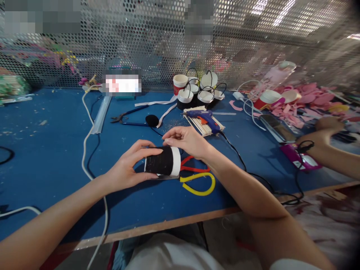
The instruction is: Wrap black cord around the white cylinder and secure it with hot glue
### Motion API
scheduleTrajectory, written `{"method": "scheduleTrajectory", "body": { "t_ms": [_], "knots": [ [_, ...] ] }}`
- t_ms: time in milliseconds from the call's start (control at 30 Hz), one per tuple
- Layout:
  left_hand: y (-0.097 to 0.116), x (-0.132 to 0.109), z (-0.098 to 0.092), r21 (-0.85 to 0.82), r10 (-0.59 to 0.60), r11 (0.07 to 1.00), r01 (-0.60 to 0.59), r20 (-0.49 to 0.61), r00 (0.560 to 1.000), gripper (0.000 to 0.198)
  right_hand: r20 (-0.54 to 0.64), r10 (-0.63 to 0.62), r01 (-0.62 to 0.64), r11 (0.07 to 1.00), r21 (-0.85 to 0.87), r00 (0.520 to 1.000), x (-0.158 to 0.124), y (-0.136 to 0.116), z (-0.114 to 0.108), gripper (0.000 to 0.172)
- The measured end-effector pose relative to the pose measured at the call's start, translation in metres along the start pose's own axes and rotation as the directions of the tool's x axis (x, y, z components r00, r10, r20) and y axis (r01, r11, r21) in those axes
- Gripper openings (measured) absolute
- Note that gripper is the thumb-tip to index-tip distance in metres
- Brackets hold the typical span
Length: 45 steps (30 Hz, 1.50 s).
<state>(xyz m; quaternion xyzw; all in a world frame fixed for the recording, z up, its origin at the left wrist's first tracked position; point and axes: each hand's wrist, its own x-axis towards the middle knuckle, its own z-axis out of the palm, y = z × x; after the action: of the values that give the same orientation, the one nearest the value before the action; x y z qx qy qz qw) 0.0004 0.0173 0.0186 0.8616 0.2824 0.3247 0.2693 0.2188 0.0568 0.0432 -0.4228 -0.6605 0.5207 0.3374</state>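
Note:
My left hand (128,167) is wrapped round a paper cup (160,161) lying on its side, its wall covered in black with a white band at the right end. Just above the cup, my right hand (187,140) has thumb and forefinger pinched together; what is between them is too small to make out. A thin black strand shows near those fingertips. Scissors (209,189) with one red and one yellow handle lie partly under the cup. Beyond the hands sit a round black pad (152,120) and blue-handled pliers (132,116).
A blue glue gun (204,117) rests on a bundle of sticks (194,127). Behind it stand several cups with black wire loops (205,96). Cables cross the table (62,150). At right, another person's hand (326,138) is near a phone (277,127) and pink pieces (315,95).

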Motion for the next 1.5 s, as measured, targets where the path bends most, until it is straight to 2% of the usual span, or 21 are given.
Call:
{"method": "scheduleTrajectory", "body": {
  "t_ms": [167,400,467,533,633,733,833,900,1000,1067,1167,1300,1367,1500],
  "knots": [
    [0.0,0.0,0.003,-0.14,-0.059,0.989,0.055,-0.029,0.998,0.053,-0.006,0.044,-0.044,0.999,-0.001,0.999,0.002,0.001,-0.002,0.008],
    [0.003,0.003,0.006,-0.323,-0.076,0.945,0.041,-0.098,0.992,0.052,0.013,0.1,-0.1,0.994,0.032,0.995,0.007,0.01,-0.003,0.012],
    [0.004,0.005,0.006,-0.38,-0.106,0.924,0.05,-0.129,0.986,0.053,0.003,0.128,-0.127,0.992,-0.021,0.992,0.008,0.011,-0.004,0.013],
    [0.004,0.007,0.005,-0.453,-0.193,0.887,0.092,-0.181,0.964,0.054,-0.012,0.126,-0.126,0.981,-0.144,0.992,0.008,0.011,-0.005,0.014],
    [0.0,0.009,0.004,-0.604,-0.394,0.774,0.19,-0.225,0.891,0.053,-0.116,-0.029,-0.022,0.911,-0.411,0.993,0.007,0.009,-0.007,0.017],
    [-0.007,0.01,0.004,-0.707,-0.536,0.65,0.279,-0.167,0.828,0.051,-0.203,-0.204,0.086,0.875,-0.477,0.958,0.003,0.002,-0.006,0.029],
    [-0.011,0.009,0.006,-0.675,-0.547,0.671,0.308,-0.17,0.819,0.054,-0.107,-0.163,0.117,0.93,-0.348,0.981,-0.003,-0.006,0.0,0.037],
    [-0.011,0.009,0.006,-0.617,-0.513,0.726,0.303,-0.193,0.836,0.058,-0.031,-0.095,0.085,0.964,-0.251,0.995,-0.006,-0.009,0.004,0.033],
    [-0.008,0.008,0.004,-0.553,-0.44,0.791,0.264,-0.213,0.872,0.06,0.0,-0.068,0.068,0.987,-0.143,0.998,-0.01,-0.014,0.008,0.02],
    [-0.006,0.01,0.001,-0.552,-0.408,0.799,0.239,-0.207,0.889,0.059,-0.006,-0.106,0.104,0.984,-0.144,0.994,-0.014,-0.017,0.011,0.014],
    [-0.003,0.013,-0.003,-0.59,-0.437,0.765,0.258,-0.181,0.881,0.051,-0.015,-0.196,0.187,0.955,-0.232,0.98,-0.022,-0.022,0.014,0.012],
    [0.003,0.018,-0.008,-0.616,-0.511,0.682,0.395,-0.015,0.859,0.045,0.034,-0.229,0.226,0.91,-0.347,0.973,-0.029,-0.021,0.013,0.012],
    [0.006,0.019,-0.01,-0.562,-0.505,0.716,0.414,-0.006,0.863,0.049,0.007,-0.216,0.208,0.93,-0.303,0.976,-0.029,-0.017,0.008,0.017],
    [0.009,0.018,-0.007,-0.388,-0.414,0.855,0.345,-0.109,0.904,0.056,-0.145,-0.203,0.167,0.959,-0.228,0.968,-0.026,-0.008,-0.001,0.035]
  ]
}}
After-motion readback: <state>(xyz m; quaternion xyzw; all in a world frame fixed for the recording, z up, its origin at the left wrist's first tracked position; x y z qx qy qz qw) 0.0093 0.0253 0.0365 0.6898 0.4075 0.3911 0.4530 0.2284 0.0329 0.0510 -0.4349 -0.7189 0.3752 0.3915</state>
